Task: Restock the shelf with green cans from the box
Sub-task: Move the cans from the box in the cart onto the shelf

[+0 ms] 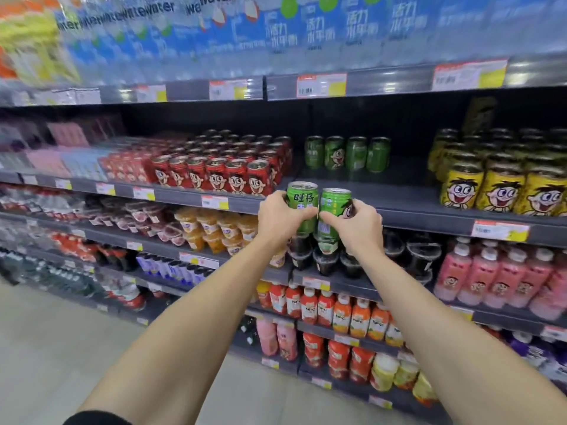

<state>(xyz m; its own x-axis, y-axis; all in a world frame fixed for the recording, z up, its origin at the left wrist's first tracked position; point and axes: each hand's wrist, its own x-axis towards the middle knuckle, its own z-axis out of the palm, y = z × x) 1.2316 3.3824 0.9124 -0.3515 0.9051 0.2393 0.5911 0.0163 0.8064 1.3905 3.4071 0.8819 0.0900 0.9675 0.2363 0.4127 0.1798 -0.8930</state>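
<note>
Two bare forearms are reaching out from the bottom of the view toward the shelf (408,207). The left hand (277,217) is wrapping its fingers round one green can (302,199), and the right hand (357,223) is gripping a second can (335,207); both hands are closed firmly on their loads. The two cans are being held upright, side by side and almost touching, just in front of the shelf edge, probably so they can slide in together, standing, without tipping.

They are heading for the dark gap between the red cans (236,176) and the yellow cans (503,191). Four green cans (348,153) are already standing in a row at the back of that gap, leaving the front open, which is likely why the new pair is arriving there. That is making six green cans in sight. Six red cans are showing in the front row and about three yellow ones. The box is not showing anywhere.
</note>
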